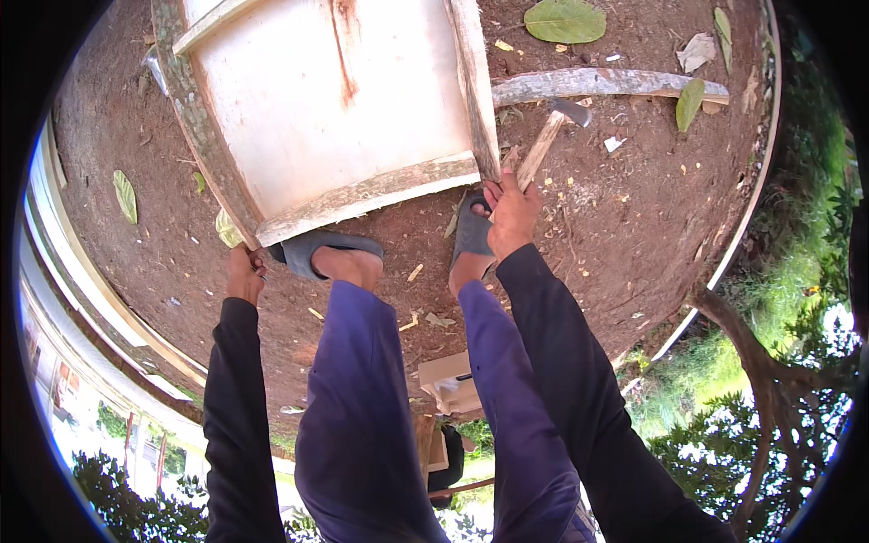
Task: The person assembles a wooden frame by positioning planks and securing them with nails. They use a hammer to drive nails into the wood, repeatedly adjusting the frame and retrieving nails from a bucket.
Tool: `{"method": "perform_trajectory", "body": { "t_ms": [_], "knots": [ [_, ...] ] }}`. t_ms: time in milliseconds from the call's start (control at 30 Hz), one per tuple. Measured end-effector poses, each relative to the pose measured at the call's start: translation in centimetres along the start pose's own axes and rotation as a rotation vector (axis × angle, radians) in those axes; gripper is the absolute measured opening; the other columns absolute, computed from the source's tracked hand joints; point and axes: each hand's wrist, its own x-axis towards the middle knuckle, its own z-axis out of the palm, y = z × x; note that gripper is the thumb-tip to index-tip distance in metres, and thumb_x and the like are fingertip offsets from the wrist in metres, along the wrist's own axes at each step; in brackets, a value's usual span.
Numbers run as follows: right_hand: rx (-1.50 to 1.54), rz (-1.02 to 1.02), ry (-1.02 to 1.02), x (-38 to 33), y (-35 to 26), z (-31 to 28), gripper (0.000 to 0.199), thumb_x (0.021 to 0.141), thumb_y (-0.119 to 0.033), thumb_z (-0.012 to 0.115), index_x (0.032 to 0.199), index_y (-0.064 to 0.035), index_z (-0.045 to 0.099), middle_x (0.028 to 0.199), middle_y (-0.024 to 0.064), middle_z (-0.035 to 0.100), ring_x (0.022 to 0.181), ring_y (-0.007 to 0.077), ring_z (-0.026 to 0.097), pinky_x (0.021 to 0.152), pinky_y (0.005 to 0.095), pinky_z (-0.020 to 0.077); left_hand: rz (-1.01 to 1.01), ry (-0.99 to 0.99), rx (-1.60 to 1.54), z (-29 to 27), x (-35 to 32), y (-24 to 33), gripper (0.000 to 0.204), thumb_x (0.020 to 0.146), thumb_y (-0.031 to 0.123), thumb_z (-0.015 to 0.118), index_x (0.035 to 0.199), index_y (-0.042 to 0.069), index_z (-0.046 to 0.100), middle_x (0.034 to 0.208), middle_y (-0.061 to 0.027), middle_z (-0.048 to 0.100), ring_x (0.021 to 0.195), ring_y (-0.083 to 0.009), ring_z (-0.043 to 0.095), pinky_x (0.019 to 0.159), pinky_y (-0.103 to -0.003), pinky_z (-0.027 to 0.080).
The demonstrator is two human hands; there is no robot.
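A panel with a pale face (pixel 335 100) and rough wooden strips along its edges lies in front of me. My left hand (pixel 243 273) is closed at its near left corner, fingers curled around the end of the left strip (pixel 213 154). A hatchet (pixel 541 149), with a wooden handle and a grey metal head, is in my right hand (pixel 516 214). That hand is closed around the lower handle, beside the near right corner of the panel. Whether its fingers also touch the right strip (pixel 473 81), I cannot tell. The hatchet's head points away from me.
A long split piece of wood (pixel 615 84) lies on the brown soil right of the panel. Green leaves (pixel 565 20) and wood chips are scattered about. My sandalled feet (pixel 330 255) stand close to the panel's near edge. A cardboard box (pixel 450 384) shows between my legs.
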Motion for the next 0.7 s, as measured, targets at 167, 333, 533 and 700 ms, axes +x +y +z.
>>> {"method": "perform_trajectory", "body": {
  "t_ms": [167,333,533,700],
  "knots": [
    [-0.057,-0.176,-0.045,1.1,-1.7,-2.4,0.024,0.096,-0.019,0.063,0.112,-0.0021,0.055,0.101,0.0055,0.062,0.091,0.0144,0.063,0.076,0.0269,0.051,-0.033,-0.064,0.012,2.3,-2.8,-0.6,0.024,0.094,0.021,0.041,0.099,0.008,0.061,0.084,-0.0098,0.067,0.046,-0.0083,0.037,0.039,-0.025,0.026],
    [-0.075,-0.327,-0.069,5.2,-5.3,-5.4,0.025,0.095,-0.017,0.065,0.112,-0.0018,0.055,0.101,0.0063,0.06,0.089,0.0159,0.063,0.077,0.0274,0.0519,-0.104,-0.049,-0.043,7.1,-5.3,-1.5,0.025,0.092,0.02,0.04,0.099,0.006,0.06,0.087,-0.0134,0.067,0.046,-0.0092,0.036,0.041,-0.025,0.026],
    [-0.031,-0.327,-0.078,7.3,-8.5,-5.2,0.026,0.095,-0.016,0.064,0.113,-0.0015,0.053,0.1,0.0083,0.061,0.085,0.0191,0.065,0.076,0.0309,0.0543,-0.097,0.001,-0.093,9.8,-5.1,-2.4,0.025,0.091,0.017,0.04,0.1,0.007,0.061,0.089,-0.0154,0.067,0.046,-0.0108,0.036,0.043,-0.027,0.028],
    [0.042,-0.357,-0.093,9.2,-9.2,-5.5,0.027,0.094,-0.016,0.066,0.112,-0.0018,0.053,0.098,0.0093,0.063,0.081,0.0208,0.066,0.073,0.0317,0.0556,-0.05,0.036,-0.053,12.4,-6.7,-1.9,0.026,0.09,0.015,0.039,0.1,0.006,0.061,0.083,-0.0155,0.067,0.044,-0.0111,0.036,0.043,-0.028,0.028]
  ]
}}
